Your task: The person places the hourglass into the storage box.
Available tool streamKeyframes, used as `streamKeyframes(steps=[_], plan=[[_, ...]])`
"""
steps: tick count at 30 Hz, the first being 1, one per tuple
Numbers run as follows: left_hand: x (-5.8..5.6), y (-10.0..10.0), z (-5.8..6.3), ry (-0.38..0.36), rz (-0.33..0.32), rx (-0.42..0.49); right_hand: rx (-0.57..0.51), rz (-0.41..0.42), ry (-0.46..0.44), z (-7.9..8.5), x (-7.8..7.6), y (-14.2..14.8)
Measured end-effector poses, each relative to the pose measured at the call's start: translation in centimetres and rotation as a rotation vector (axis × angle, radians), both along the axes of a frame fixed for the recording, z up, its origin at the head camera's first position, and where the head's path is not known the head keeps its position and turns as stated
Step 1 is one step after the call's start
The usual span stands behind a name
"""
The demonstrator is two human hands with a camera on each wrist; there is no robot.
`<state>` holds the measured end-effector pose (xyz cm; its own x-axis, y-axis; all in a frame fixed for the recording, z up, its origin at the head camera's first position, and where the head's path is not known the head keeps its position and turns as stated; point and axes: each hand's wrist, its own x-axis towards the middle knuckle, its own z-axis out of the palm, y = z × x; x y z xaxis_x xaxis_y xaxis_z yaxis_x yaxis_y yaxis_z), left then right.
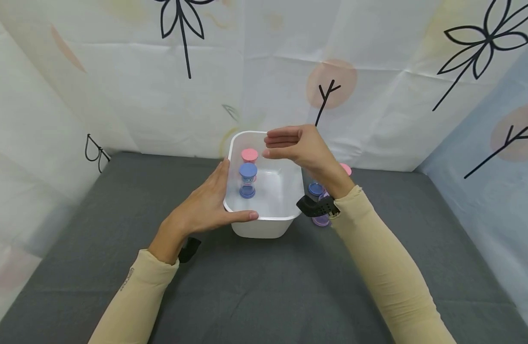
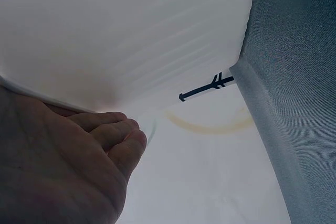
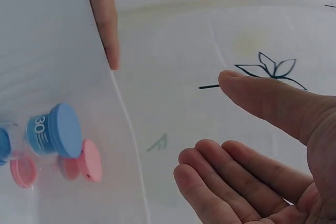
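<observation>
A white plastic tub [image 1: 264, 228] sits on the grey cloth. Inside it, toward the left, stands a blue sand timer [image 1: 248, 171], upright and marked 30 in the right wrist view. Just behind is a pink sand timer [image 1: 249, 155], partly hidden by the blue one. My left hand [image 1: 203, 203] rests against the tub's left side, its fingers along the outside under the rim and its thumb stretched by the front rim. Over the tub's back right part my right hand [image 1: 304, 145] hovers, fingers extended and thumb apart, with nothing in it.
Right of the tub, partly behind my right wrist, are more sand timers with blue [image 1: 316, 188], purple [image 1: 321, 220] and pink [image 1: 345, 168] ends. A patterned white cloth [image 1: 264, 86] hangs behind the table, with others at both sides.
</observation>
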<state>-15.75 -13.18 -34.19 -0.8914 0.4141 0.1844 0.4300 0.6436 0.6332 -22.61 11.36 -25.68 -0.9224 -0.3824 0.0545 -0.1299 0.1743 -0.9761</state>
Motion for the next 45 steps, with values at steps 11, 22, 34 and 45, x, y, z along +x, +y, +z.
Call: streamKeyframes(steps=[11, 22, 34, 45], plan=[[0.0, 0.1, 0.0, 0.035, -0.018, 0.019, -0.073, -0.052, 0.001, -2.4, 3.1, 6.2], [-0.1, 0.0, 0.0, 0.026, -0.011, -0.002, -0.184, -0.097, 0.039, -5.7, 5.1, 11.2], [0.0, 0.0, 0.0, 0.017, -0.001, -0.012, -0.059, -0.108, 0.06, -7.8, 5.8, 13.6], [0.0, 0.0, -0.1, 0.031, -0.008, 0.004, 0.012, -0.078, 0.088, -8.7, 5.4, 13.9]])
